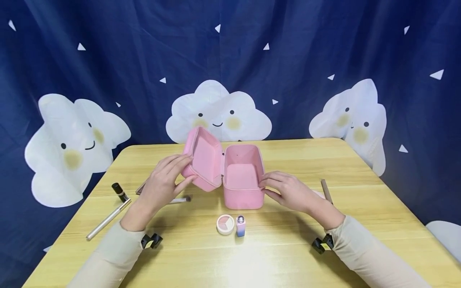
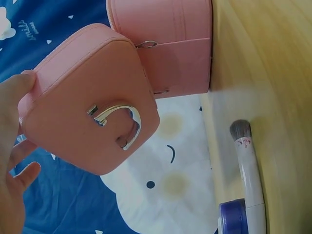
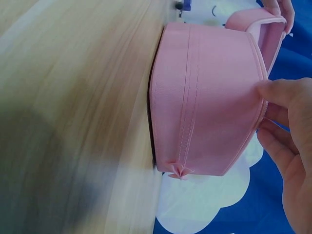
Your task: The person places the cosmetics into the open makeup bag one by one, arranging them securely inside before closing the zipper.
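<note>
A pink zippered makeup case (image 1: 244, 199) stands on the table with its lid (image 1: 207, 154) swung out to the left. Nothing lies inside the part of the case that shows. My left hand (image 1: 162, 182) holds the lid by its outer left edge. On the lid's top, the left wrist view shows a curved metal handle (image 2: 129, 117). My right hand (image 1: 288, 190) pinches the right rim of the case, thumb outside and fingers over the edge, as the right wrist view (image 3: 292, 126) also shows.
In front of the case are a round three-colour palette (image 1: 225, 225) and a small pink-blue bottle (image 1: 240, 226). A black tube (image 1: 120, 192), a silver pen-like stick (image 1: 108, 220) and a makeup brush (image 1: 180, 199) lie left. A brown stick (image 1: 326, 191) lies behind my right wrist.
</note>
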Motion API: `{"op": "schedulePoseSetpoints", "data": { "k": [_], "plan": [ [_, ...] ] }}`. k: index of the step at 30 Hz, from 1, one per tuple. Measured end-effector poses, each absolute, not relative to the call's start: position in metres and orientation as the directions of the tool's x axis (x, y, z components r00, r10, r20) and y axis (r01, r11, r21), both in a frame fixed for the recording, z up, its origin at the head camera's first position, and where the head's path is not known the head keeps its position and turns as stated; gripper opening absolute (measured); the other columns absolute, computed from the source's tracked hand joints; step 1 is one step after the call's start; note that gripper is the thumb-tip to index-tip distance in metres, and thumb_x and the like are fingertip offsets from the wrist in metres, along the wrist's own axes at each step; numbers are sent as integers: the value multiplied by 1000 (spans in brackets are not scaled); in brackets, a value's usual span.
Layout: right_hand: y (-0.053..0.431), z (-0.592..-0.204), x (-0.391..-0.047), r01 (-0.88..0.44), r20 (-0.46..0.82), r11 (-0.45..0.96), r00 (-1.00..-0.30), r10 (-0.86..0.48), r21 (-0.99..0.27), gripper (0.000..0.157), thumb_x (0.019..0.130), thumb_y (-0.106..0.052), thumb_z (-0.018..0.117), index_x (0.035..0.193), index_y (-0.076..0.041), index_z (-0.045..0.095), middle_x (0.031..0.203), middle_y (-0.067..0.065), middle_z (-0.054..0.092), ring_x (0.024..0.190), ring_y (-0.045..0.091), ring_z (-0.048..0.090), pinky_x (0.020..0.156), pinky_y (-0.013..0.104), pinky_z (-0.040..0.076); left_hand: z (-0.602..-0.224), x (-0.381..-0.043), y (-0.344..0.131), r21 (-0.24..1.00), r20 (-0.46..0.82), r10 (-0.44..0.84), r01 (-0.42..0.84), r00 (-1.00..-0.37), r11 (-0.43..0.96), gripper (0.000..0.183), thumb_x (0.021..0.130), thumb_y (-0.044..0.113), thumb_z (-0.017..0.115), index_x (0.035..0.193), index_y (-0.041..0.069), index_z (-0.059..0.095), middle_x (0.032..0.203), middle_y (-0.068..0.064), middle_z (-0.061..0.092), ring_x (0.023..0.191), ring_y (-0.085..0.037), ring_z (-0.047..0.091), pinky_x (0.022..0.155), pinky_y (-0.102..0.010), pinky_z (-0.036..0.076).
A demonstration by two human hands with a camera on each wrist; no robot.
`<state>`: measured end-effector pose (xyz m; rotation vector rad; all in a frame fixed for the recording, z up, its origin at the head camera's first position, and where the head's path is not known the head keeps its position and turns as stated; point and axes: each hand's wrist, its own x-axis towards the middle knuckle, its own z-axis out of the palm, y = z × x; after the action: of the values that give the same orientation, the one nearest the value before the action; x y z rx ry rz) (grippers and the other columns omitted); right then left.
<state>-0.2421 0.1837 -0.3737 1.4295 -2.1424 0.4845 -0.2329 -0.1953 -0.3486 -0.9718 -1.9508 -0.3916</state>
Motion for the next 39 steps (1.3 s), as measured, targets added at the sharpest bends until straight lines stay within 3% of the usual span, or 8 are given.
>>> {"op": "schedulePoseSetpoints", "data": {
  "k": [18, 25, 31, 39],
  "plan": [
    [181, -369, -236, -920, 607, 389, -340, -719, -54, 24, 78, -3, 79, 100, -9, 70, 104, 3, 69, 101, 19, 65, 90, 37, 53, -351, -229, -192, -60, 821, 461, 751, -337, 657, 56, 99, 46, 52, 126, -2, 60, 122, -17, 64, 110, -36, 59, 99, -46, 46],
    [170, -365, -219, -932, 605, 344, -340, -720, -115, 19, 89, -17, 72, 106, -11, 69, 107, -2, 67, 101, 15, 63, 88, 33, 53, -352, -230, -192, -62, 825, 459, 753, -331, 655, 55, 99, 45, 53, 126, -2, 61, 122, -17, 64, 110, -36, 59, 98, -47, 47],
    [160, -368, -208, -932, 528, 283, -361, -769, -224, 29, 93, -28, 68, 118, -12, 65, 115, -2, 66, 108, 14, 61, 93, 34, 51, -352, -231, -192, -72, 839, 450, 758, -305, 648, 53, 98, 43, 55, 125, -2, 62, 122, -16, 65, 109, -36, 59, 98, -46, 46],
    [143, -372, -197, -936, 415, 208, -315, -853, -284, 44, 91, -38, 69, 128, -16, 59, 125, -3, 62, 119, 11, 55, 101, 31, 45, -352, -230, -192, -63, 833, 453, 758, -318, 649, 53, 99, 44, 53, 125, -1, 61, 122, -16, 65, 109, -36, 59, 98, -48, 46]
  ]
}}
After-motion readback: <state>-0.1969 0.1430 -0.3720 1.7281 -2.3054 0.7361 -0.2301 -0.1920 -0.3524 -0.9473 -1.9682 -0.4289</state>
